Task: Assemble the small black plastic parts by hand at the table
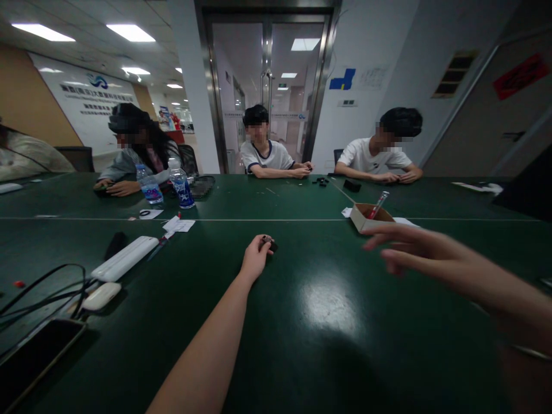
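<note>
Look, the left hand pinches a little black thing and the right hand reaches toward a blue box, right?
Not quite. The head view shows the box is brown cardboard, not blue. The left hand does pinch a small black thing, and the open right hand reaches toward the box.

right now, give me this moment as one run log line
left hand: on green table, pinching small dark object | right hand: open, fingers spread, near cardboard box holding a tube

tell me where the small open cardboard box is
In the head view, the small open cardboard box sits on the dark green table, right of centre, just beyond the open right hand and right of the left hand pinching a small black object.
</note>
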Tool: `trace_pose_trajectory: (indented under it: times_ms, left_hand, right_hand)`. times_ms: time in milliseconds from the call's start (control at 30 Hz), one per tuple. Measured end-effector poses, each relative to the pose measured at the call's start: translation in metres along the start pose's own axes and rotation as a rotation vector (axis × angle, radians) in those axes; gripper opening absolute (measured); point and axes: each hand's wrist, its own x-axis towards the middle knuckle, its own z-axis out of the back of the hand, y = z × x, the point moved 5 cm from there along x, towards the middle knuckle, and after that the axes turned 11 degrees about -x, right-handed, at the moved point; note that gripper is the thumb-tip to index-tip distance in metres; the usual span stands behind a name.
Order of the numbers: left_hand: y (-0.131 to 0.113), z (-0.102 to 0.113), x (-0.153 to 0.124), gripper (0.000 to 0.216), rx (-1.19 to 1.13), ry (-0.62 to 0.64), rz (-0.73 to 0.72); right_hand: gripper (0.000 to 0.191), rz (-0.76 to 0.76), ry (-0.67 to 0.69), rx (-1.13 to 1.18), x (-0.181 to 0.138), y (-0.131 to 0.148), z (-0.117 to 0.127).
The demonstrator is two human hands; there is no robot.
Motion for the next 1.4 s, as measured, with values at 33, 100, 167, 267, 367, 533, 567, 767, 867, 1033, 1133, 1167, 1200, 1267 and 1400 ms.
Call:
trace_pose_trajectory:
  times_ms: [33, 100, 167, 267, 367, 533, 567, 767, 867, 1033, 1133, 1167, 1200, 1267, 1400]
  left_hand:
    - [0.0, 0.003, 0.002, 0.018, -0.07, -0.023, -0.003]
    - [-0.002, 0.007, 0.004, 0.02, -0.175, -0.068, 0.011]
    - [-0.003, 0.01, 0.005, 0.022, -0.236, -0.095, 0.022]
    - [-0.002, 0.012, 0.006, 0.025, -0.279, -0.116, 0.009]
    - [0.001, 0.013, 0.008, 0.028, -0.285, -0.128, -0.005]
    - [0.005, 0.01, 0.01, 0.029, -0.252, -0.099, -0.012]
    - [0.006, 0.011, 0.01, 0.029, -0.25, -0.104, -0.009]
    - [0.01, 0.014, 0.016, 0.031, -0.371, -0.08, 0.117]
    - [0.011, 0.017, 0.017, 0.031, -0.418, -0.07, 0.183]
    - [0.007, 0.02, 0.014, 0.033, -0.367, -0.047, 0.121]
    - [0.003, 0.021, 0.011, 0.032, -0.27, -0.037, 0.078]
    - [0.001, 0.022, 0.011, 0.032, -0.248, -0.037, 0.069]
    - [0.0, 0.022, 0.011, 0.032, -0.236, -0.038, 0.065]
    - [-0.001, 0.021, 0.011, 0.032, -0.229, -0.04, 0.061]
    - [-0.003, 0.02, 0.012, 0.033, -0.204, -0.033, 0.048]
  right_hand:
    - [0.043, -0.014, 0.112, 0.092, 0.02, 0.001, -0.024]
    - [0.044, -0.096, 0.322, 0.298, 0.062, 0.001, -0.082]
    - [0.04, -0.226, 0.364, 0.413, 0.103, -0.004, -0.136]
    - [0.03, -0.313, 0.296, 0.735, 0.143, -0.008, -0.196]
    - [0.022, -0.24, 0.156, 1.032, 0.159, -0.011, -0.225]
    - [0.03, -0.169, 0.046, 1.222, 0.157, -0.028, -0.237]
    - [0.033, -0.161, 0.036, 1.23, 0.157, -0.03, -0.237]
    - [0.033, -0.166, -0.057, 1.213, 0.161, -0.035, -0.237]
    - [0.034, -0.163, -0.087, 1.214, 0.161, -0.035, -0.236]
    - [0.035, -0.177, -0.112, 1.234, 0.158, -0.035, -0.235]
    - [0.031, -0.172, -0.093, 1.228, 0.157, -0.034, -0.234]
    - [0.029, -0.17, -0.088, 1.225, 0.157, -0.033, -0.233]
    - [0.027, -0.17, -0.085, 1.221, 0.157, -0.033, -0.233]
    - [0.026, -0.173, -0.087, 1.219, 0.156, -0.033, -0.232]
    - [0.03, -0.164, -0.095, 1.222, 0.155, -0.033, -0.231]
